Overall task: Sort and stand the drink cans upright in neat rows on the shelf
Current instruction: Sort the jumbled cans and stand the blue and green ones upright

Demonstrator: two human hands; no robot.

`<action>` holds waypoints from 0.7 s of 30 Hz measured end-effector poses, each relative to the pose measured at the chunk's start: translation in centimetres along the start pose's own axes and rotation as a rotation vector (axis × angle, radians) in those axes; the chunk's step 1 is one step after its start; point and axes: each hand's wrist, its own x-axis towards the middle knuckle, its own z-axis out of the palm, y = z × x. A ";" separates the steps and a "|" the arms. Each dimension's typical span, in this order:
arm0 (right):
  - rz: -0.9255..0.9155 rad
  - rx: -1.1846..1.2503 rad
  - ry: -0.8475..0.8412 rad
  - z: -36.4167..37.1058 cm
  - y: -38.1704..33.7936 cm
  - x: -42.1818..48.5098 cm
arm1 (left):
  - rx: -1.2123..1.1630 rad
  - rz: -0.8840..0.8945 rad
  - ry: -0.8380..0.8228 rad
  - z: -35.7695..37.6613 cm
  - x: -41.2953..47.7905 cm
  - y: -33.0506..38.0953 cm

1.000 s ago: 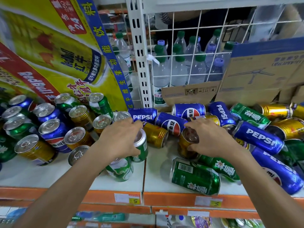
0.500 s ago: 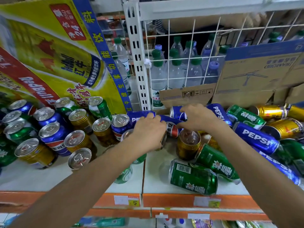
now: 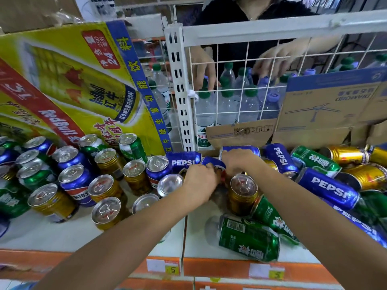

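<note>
Upright blue, green and gold cans [image 3: 105,187] stand in loose rows on the left half of the white shelf [image 3: 195,237]. On the right half, several Pepsi [image 3: 328,189], green [image 3: 249,239] and gold cans [image 3: 345,155] lie on their sides in a heap. One gold can [image 3: 243,191] stands upright in the middle. My left hand [image 3: 200,182] curls its fingers round a lying blue Pepsi can [image 3: 213,163] at the back centre. Beside it, my right hand [image 3: 240,162] grips another lying blue Pepsi can [image 3: 240,148], mostly hidden under the hand.
A tilted Red Bull carton [image 3: 73,84] leans behind the left rows. Behind a white wire grid [image 3: 247,59], another person's hands [image 3: 204,70] touch water bottles [image 3: 226,101]. A cardboard box [image 3: 324,105] stands at the back right. Price tags [image 3: 172,268] line the orange shelf edge.
Both my hands left the upright cans near the front and reached back to the lying blue Pepsi cans. The camera view tilted up, showing the person behind the grid.
</note>
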 end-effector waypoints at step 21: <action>-0.108 0.261 0.296 -2.6 0.4 -1.9 | -0.327 -0.167 0.004 -0.4 -0.6 -6.6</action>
